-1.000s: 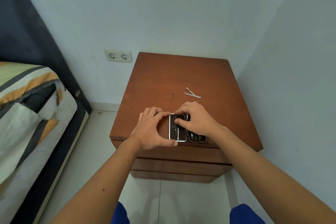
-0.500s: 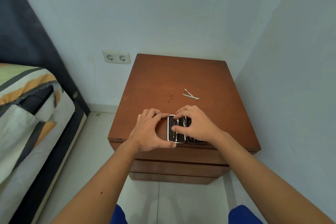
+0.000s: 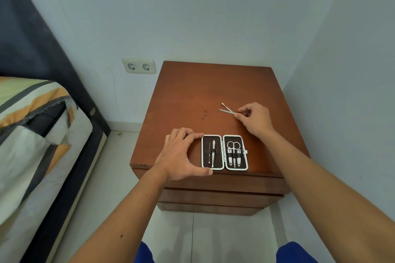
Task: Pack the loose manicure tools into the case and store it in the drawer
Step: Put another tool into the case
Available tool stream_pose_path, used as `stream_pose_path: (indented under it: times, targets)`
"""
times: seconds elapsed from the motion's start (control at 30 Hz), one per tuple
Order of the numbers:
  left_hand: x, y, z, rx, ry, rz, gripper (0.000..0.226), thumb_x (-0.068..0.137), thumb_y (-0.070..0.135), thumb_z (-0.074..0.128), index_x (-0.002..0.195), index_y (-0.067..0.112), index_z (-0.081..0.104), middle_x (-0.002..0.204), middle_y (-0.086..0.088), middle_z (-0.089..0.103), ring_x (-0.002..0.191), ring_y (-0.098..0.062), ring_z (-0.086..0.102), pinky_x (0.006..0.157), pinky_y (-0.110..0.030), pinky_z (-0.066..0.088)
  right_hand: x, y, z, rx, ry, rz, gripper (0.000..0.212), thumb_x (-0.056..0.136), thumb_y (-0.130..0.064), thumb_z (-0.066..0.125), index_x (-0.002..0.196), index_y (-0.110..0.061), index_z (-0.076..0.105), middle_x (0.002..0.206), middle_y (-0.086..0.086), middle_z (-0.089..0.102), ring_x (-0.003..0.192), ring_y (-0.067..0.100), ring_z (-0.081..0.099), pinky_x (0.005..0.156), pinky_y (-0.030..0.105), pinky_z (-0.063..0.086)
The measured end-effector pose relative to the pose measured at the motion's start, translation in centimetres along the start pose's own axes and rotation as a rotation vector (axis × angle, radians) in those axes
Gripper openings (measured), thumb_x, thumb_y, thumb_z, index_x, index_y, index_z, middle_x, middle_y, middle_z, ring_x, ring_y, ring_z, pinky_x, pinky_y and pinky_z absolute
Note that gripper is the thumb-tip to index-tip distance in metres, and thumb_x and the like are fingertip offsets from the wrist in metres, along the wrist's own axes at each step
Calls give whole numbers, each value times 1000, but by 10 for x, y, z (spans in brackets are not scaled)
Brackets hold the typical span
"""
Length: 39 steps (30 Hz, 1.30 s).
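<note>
Hinged case (image 3: 224, 152), rounded-rectangular, dark lining, pale rim, open flat on smooth brown wooden nightstand (image 3: 192, 96); left hand (image 3: 181, 153) grips its left half between curled thumb and forefinger; slim V-shaped metal tweezers (image 3: 227, 109), joined end pinched in right hand (image 3: 255, 119) fingertips, beyond the left fingers; a second ago that hand lay on the case.

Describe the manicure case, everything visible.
The manicure case lies open flat at the front edge of the nightstand: two dark brown halves with white rims and a clasp on the right. Elastic bands hold two slim tools left, scissors and two more right. The left hand holds its left half between forefinger and thumb.
</note>
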State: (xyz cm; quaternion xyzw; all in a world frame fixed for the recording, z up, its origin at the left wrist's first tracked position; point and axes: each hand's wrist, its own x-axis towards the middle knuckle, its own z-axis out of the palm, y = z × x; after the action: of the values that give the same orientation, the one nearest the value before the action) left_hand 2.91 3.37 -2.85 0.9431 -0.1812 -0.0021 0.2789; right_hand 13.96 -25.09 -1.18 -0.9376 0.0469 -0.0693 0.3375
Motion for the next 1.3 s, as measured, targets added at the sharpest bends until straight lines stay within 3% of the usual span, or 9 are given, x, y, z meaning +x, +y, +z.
stream_pose_path:
  times: [0.2, 0.4, 0.6, 0.73, 0.83, 0.93, 1.07, 1.3]
  targets:
    - [0, 0, 0, -2, 0, -1, 113, 56, 88, 76, 152, 37, 46, 133, 17, 38, 129, -7, 29, 110, -31, 25, -5, -2, -9, -2, -58, -11, 5, 90, -26, 80, 87, -26, 76, 84, -9, 67, 78, 9, 57, 77, 27, 43]
    - [0, 1, -1, 4, -1, -2, 113, 56, 89, 74, 151, 37, 47, 132, 17, 39, 128, -8, 30, 107, -29, 24, -20, -4, -33, 302, -48, 37, 9, 88, -25, 82, 97, -22, 83, 89, -7, 77, 79, 3, 64, 75, 21, 45]
    - [-1, 2, -1, -2, -1, -7, 112, 56, 89, 75, 151, 37, 47, 133, 17, 39, 128, -7, 30, 110, -31, 26, -38, -18, -48, 568, -56, 44, 12, 93, -14, 76, 97, -23, 82, 97, 2, 81, 85, 9, 67, 89, 29, 54]
    - [-1, 3, -2, -5, -3, -15, 110, 57, 88, 75, 150, 37, 47, 133, 19, 39, 126, -5, 28, 108, -32, 27, -47, -34, -57, 716, -70, 14, 15, 95, -8, 73, 102, -18, 81, 92, 2, 78, 79, 10, 64, 83, 27, 55]
    - [-1, 3, -1, -1, -10, -27, 109, 58, 89, 75, 150, 38, 46, 134, 19, 39, 125, -4, 27, 110, -34, 30, -52, -39, -56, 632, -139, -71, 21, 100, -6, 66, 109, -19, 79, 89, 3, 73, 78, 9, 62, 79, 22, 55]
    - [0, 4, -1, -2, -15, -35, 109, 58, 89, 75, 150, 39, 46, 134, 19, 38, 125, -4, 27, 110, -34, 31, -57, -37, -48, 495, -247, -122, 19, 97, -11, 72, 115, -17, 73, 87, 3, 74, 76, 11, 68, 79, 23, 59]
    - [0, 4, -1, 10, -9, -24, 110, 57, 89, 74, 150, 39, 45, 132, 19, 38, 123, -4, 26, 106, -31, 27, -61, -34, -28, 433, -304, -82, 11, 91, -8, 78, 99, -13, 71, 86, 8, 76, 73, 15, 71, 80, 34, 61]
    - [1, 2, 0, 14, 2, -16, 112, 55, 88, 75, 151, 38, 47, 132, 18, 39, 127, -5, 28, 108, -30, 26, -52, -37, -10, 260, -272, -125, 14, 89, -13, 80, 89, -25, 72, 88, 0, 76, 79, 15, 70, 86, 37, 62]
